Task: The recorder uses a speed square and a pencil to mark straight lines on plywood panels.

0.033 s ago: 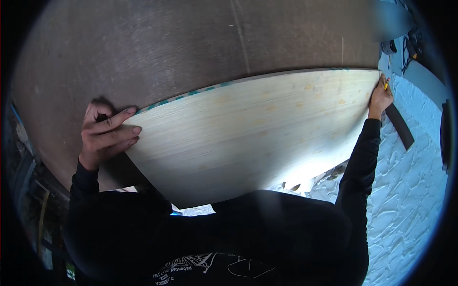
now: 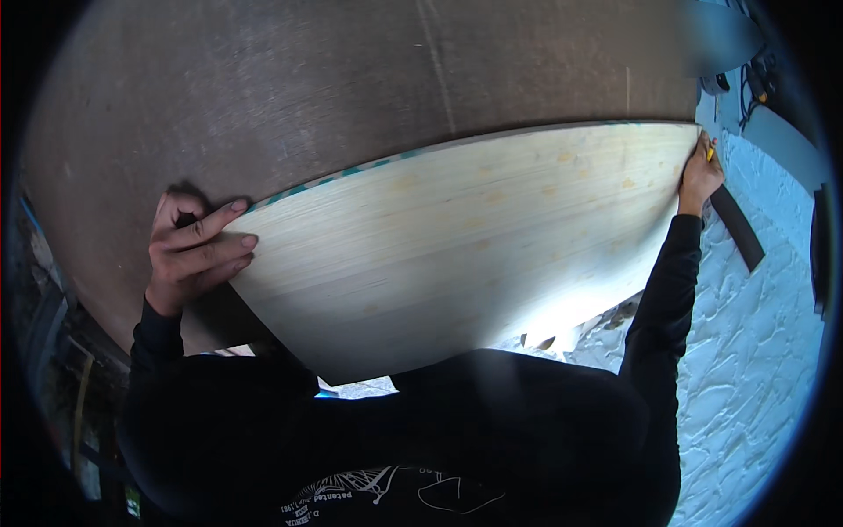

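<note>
Right now both of my arms are spread wide in black sleeves, one to each end of the pale wooden board. My left arm is bent up at the elbow and my left hand rests at the board's left end, fingers loosely extended and lying across its corner, thumb tucked behind; it is not clamped on anything that I can see. My right arm is stretched nearly straight to the board's far right corner. There my right hand is closed around a small yellow pencil, its tip at the board's edge.

The board is light, with fine grain running along its length and faint yellowish spots. A thin teal strip runs along its upper edge. It lies on a large dark brown sheet that extends beyond the board's upper edge. Beyond the board's right end lies a dark flat bar on white textured ground.
</note>
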A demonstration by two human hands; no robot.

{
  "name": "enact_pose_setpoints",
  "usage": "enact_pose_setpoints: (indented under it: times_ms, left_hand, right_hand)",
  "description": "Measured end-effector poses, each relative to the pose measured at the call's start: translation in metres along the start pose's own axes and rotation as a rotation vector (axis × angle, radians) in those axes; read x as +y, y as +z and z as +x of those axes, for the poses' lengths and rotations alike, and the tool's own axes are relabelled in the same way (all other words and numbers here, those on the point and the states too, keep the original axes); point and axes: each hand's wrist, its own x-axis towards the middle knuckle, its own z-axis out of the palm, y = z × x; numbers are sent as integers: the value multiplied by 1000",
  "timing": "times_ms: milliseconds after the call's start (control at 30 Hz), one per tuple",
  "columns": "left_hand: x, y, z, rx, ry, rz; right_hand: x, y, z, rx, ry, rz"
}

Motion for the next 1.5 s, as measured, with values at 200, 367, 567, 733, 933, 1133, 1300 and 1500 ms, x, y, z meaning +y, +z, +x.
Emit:
enact_pose_setpoints:
  times_ms: [200, 367, 567, 733, 933, 1133, 1300, 1500]
  left_hand:
    - [1, -3, 5, -41, 14, -11]
    - [3, 0, 4, -22, 29, 23]
    - [10, 7, 3, 50, -32, 86]
    - [10, 8, 6, 73, -64, 60]
    - [12, 7, 8, 64, -68, 50]
    - [11, 6, 6, 51, -71, 56]
    - [9, 7, 12, 47, -64, 40]
    - [7, 4, 5, 49, -73, 24]
  right_hand:
    - [19, -3, 3, 24, -33, -60]
    - [16, -1, 2, 42, -34, 32]
    - [15, 4, -1, 55, -13, 44]
    - [18, 1, 2, 48, -89, 20]
    - [18, 1, 6, 27, -10, 51]
    - [10, 5, 14, 0, -26, 67]
    - [30, 3, 12, 2, -89, 78]
    - [15, 10, 2, 8, -93, 153]
